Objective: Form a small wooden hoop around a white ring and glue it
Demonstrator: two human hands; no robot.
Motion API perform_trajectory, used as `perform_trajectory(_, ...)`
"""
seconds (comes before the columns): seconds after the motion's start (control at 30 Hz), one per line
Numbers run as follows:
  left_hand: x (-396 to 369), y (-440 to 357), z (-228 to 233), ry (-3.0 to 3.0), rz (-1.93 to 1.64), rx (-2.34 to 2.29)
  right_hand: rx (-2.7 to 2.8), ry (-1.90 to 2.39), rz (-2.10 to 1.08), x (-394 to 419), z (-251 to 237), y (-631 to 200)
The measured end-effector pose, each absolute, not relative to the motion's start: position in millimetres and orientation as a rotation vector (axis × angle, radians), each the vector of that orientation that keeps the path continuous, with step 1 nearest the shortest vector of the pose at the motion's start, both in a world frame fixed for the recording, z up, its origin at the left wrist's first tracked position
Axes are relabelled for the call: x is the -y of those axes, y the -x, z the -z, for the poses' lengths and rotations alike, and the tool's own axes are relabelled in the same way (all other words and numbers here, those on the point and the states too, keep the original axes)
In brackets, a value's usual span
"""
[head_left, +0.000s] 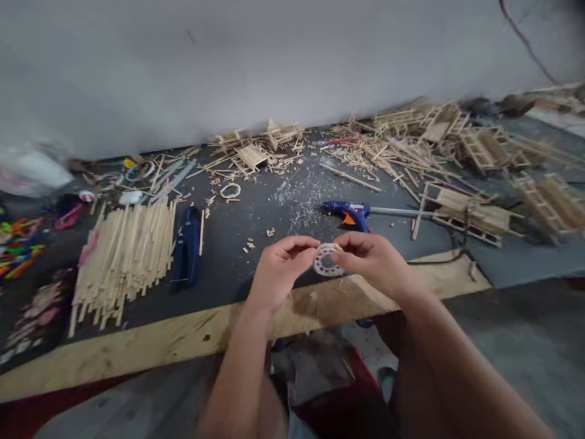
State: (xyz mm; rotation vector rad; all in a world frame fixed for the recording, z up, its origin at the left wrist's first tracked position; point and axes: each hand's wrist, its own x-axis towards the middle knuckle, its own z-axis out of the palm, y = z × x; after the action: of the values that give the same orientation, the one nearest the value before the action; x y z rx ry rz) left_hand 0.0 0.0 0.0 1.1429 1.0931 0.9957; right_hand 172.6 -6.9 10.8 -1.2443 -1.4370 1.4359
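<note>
Between both hands, above the front edge of the table, is a small pale ring (323, 270) with a row of holes around its band. My left hand (284, 263) pinches its left side between thumb and fingers. On the opposite side my right hand (375, 261) grips the ring's upper right rim, thumb and fingertips closed on it. Just beyond the hands a blue hot glue gun (361, 211) lies on its side, with an orange trigger and a glue stick out of its back. A second ring (230, 191) of pale wood lies farther off to the left.
A bundle of thin wooden sticks (128, 259) lies left, beside a blue-handled tool (187, 247). Small stick-built wooden models (475, 210) and loose sticks (388, 152) crowd the back and right. Glue strands (304, 204) litter the dark tabletop. A wooden board (183, 335) edges the front.
</note>
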Motion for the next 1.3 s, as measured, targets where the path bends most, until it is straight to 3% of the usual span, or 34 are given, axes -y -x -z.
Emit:
perform_trajectory(0.9,-4,-2,7,-0.828,-1.123,-0.956,1.245,1.06,-1.6,5,-4,-173)
perform_trajectory(1.3,-2,-5,3,-0.765,-1.009,-0.913,1.2,1.03,-1.647,2,3,-175)
